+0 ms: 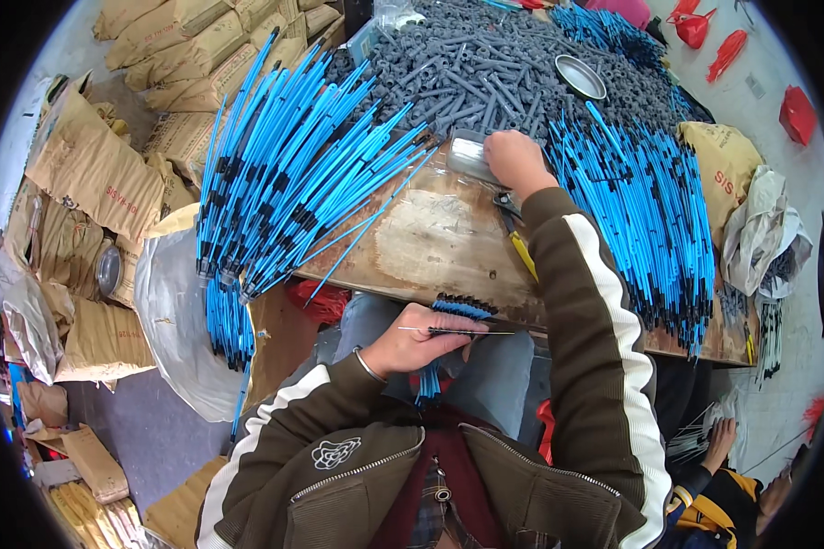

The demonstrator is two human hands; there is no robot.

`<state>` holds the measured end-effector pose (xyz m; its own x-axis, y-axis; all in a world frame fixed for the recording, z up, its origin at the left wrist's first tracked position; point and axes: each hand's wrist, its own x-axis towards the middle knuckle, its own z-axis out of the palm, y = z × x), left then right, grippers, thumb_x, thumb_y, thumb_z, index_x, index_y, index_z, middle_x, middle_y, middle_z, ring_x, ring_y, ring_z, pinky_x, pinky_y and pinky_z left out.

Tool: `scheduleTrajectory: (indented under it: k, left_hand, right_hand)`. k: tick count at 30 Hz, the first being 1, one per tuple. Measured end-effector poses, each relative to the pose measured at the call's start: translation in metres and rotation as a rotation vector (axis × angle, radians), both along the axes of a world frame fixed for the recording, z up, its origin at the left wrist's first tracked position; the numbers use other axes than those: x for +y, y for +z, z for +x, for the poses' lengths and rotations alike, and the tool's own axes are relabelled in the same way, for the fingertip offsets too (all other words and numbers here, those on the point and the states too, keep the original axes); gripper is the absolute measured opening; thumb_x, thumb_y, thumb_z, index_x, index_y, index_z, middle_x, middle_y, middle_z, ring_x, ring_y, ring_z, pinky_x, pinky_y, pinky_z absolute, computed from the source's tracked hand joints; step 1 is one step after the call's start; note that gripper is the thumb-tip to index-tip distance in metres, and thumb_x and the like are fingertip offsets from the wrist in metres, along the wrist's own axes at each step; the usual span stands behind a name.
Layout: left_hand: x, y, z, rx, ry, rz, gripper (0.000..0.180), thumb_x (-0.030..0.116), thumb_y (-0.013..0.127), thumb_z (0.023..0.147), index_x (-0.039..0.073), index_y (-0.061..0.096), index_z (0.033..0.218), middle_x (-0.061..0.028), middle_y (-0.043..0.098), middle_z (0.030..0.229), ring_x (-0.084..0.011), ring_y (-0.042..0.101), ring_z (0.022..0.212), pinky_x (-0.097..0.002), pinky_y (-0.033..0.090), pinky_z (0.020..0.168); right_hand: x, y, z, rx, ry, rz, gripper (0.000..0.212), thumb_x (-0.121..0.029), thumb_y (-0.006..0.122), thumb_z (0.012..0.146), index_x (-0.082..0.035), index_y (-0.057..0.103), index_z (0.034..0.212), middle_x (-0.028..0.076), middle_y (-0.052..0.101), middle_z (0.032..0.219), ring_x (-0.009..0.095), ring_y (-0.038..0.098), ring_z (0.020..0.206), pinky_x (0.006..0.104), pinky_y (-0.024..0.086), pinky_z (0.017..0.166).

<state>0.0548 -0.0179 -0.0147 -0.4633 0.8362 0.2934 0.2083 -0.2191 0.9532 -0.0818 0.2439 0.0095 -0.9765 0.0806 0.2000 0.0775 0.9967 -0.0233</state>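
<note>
My left hand [412,342] is closed round a bundle of thin blue rods [456,309] with black ends, held above my lap at the table's near edge. A thin, needle-like piece crosses its fingers and points right. Farther off, my right hand [515,161] is at a small shiny rectangular tray [468,157], its fingers curled at the tray's right side. Whatever those fingertips pinch is hidden. Beside my right forearm lie pliers [521,249] with yellow handles, partly covered by the sleeve.
Blue rods [275,174] fan out at the left of the wooden table [430,238]; more rods [636,215] lie at the right. Behind is a heap of grey plastic tubes [485,69] with a round metal dish [580,77]. Paper sacks [101,174] stand left. Another person's hand [721,441] is lower right.
</note>
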Motion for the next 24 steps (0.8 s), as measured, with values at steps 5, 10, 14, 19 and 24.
scheduleTrajectory:
  k: [5,10,14,19,24]
  left_hand:
    - [-0.002,0.004,-0.004,-0.005,-0.010,-0.051,0.022,-0.002,0.060,0.079,-0.003,0.064,0.101,-0.0133,0.067,0.098,-0.0222,0.066,0.088,-0.0285,0.049,0.079]
    - [0.001,0.000,-0.001,0.022,0.014,0.020,0.022,-0.004,0.059,0.079,-0.003,0.064,0.101,-0.0130,0.067,0.099,-0.0207,0.066,0.088,-0.0280,0.049,0.079]
    - [0.000,0.003,0.003,0.025,0.042,0.001,0.022,-0.004,0.059,0.079,-0.003,0.064,0.100,-0.0125,0.067,0.099,-0.0201,0.065,0.089,-0.0279,0.049,0.081]
    - [-0.004,0.004,0.006,0.019,0.081,-0.006,0.023,-0.004,0.057,0.079,-0.002,0.065,0.100,-0.0119,0.067,0.099,-0.0188,0.064,0.091,-0.0281,0.048,0.084]
    - [-0.002,0.005,0.009,-0.116,0.083,-0.035,0.021,-0.003,0.055,0.081,-0.002,0.065,0.100,-0.0110,0.067,0.099,-0.0158,0.062,0.094,-0.0287,0.047,0.086]
  right_hand:
    - [0.002,-0.003,-0.002,0.048,-0.002,-0.050,0.018,-0.017,0.052,0.079,-0.007,0.066,0.075,0.017,0.063,0.081,0.035,0.061,0.079,0.0435,0.050,0.069]
    - [0.002,0.009,0.019,0.341,0.093,-0.017,0.016,-0.011,0.050,0.082,-0.004,0.064,0.083,0.018,0.061,0.084,0.036,0.058,0.077,0.0416,0.048,0.069]
    - [-0.035,0.055,0.099,0.461,0.205,-0.859,0.008,-0.006,0.053,0.085,0.001,0.057,0.082,0.011,0.057,0.077,0.015,0.055,0.066,0.0277,0.045,0.061]
    - [-0.070,0.070,0.207,0.416,0.398,-0.693,0.003,0.001,0.056,0.081,0.001,0.055,0.084,0.011,0.054,0.085,0.020,0.053,0.072,0.0282,0.043,0.064]
    - [-0.082,0.061,0.252,0.375,0.284,-0.624,0.017,0.007,0.060,0.075,0.002,0.059,0.091,0.012,0.052,0.088,0.026,0.055,0.077,0.0297,0.045,0.066]
